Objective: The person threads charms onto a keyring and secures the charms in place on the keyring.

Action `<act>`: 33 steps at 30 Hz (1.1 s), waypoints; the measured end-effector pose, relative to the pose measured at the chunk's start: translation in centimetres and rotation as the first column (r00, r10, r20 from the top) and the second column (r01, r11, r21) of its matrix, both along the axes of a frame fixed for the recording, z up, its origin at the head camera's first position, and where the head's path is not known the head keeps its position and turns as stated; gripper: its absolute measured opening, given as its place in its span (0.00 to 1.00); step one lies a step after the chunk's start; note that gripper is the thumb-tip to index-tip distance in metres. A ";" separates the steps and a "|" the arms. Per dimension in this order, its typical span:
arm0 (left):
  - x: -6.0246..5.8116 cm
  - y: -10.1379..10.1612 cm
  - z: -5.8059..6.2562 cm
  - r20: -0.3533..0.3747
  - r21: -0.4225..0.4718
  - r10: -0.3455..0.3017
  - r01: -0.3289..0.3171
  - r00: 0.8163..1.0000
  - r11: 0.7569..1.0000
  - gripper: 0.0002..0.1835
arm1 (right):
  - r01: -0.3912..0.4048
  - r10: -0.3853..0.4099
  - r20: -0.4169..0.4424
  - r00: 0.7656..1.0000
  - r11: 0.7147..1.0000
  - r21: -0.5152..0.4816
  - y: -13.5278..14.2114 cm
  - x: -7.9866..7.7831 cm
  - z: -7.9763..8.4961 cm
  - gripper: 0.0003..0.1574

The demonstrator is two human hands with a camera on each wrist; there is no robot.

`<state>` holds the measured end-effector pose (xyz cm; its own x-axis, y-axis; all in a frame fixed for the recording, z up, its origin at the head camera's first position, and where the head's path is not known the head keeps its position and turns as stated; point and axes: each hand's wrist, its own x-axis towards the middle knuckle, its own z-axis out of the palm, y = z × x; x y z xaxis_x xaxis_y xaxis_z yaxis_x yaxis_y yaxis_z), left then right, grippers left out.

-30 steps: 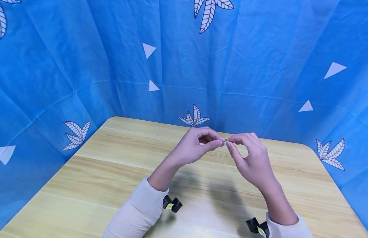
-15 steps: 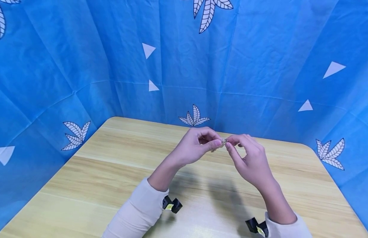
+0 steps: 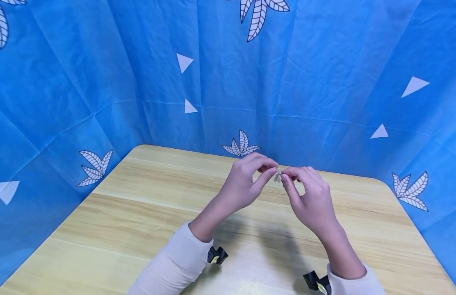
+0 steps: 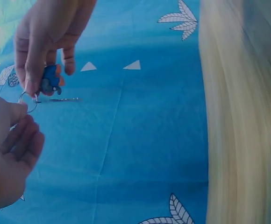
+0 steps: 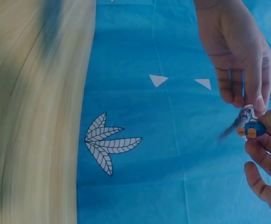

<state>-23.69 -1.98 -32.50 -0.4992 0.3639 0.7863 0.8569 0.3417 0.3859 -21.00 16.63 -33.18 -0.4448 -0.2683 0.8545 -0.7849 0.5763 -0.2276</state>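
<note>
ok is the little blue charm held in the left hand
No, in the left wrist view the right hand holds the blue charm, while the left hand pinches the metal ring.

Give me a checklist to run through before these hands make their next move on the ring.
1. Left hand on the ring: ok, its fingertips pinch the edge.
2. Right hand on the blue-and-orange figure: ok, held in its fingers.
3. Far end of the slim metal piece free of both hands: ok, it sticks out past the fingers.
4. Hands raised off the table: ok, their shadows fall apart from them.
5. Ring opened for threading: cannot tell, too small and partly covered.
6. Metal piece threaded on the ring: cannot tell, the join is unclear.
</note>
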 end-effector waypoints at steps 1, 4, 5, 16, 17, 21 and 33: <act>0.0 0.0 0.0 -0.062 -0.019 0.022 -0.023 0.998 1.000 0.07 | 0.000 0.000 -0.006 1.000 1.000 0.002 -0.1 0.0 0.0 0.05; 0.1 0.0 0.1 -0.219 -0.073 0.075 -0.093 0.973 0.993 0.06 | -0.008 0.008 -0.018 1.000 1.000 0.000 -0.2 0.1 0.0 0.05; 0.1 0.0 0.1 -0.258 -0.088 0.087 -0.113 0.962 0.990 0.06 | -0.014 0.014 -0.018 1.000 1.000 -0.005 -0.2 0.1 0.0 0.06; 0.2 -0.1 0.1 -0.279 -0.124 0.116 -0.156 0.953 0.980 0.05 | -0.026 0.033 0.135 0.990 0.998 -0.058 -0.1 0.5 -0.2 0.10; 0.2 -0.1 0.1 -0.266 -0.111 0.115 -0.149 0.957 0.983 0.05 | -0.028 0.036 0.149 0.988 0.998 -0.061 -0.1 0.5 -0.2 0.09; 0.2 -0.1 0.2 -0.200 -0.049 0.100 -0.112 0.975 0.993 0.05 | -0.035 0.045 0.178 0.983 0.997 -0.062 -0.1 0.5 -0.2 0.08; 0.1 -0.2 0.0 -0.155 -0.080 0.083 -0.096 0.984 0.992 0.04 | -0.026 0.038 0.167 0.985 0.997 -0.072 -0.3 0.4 -0.2 0.06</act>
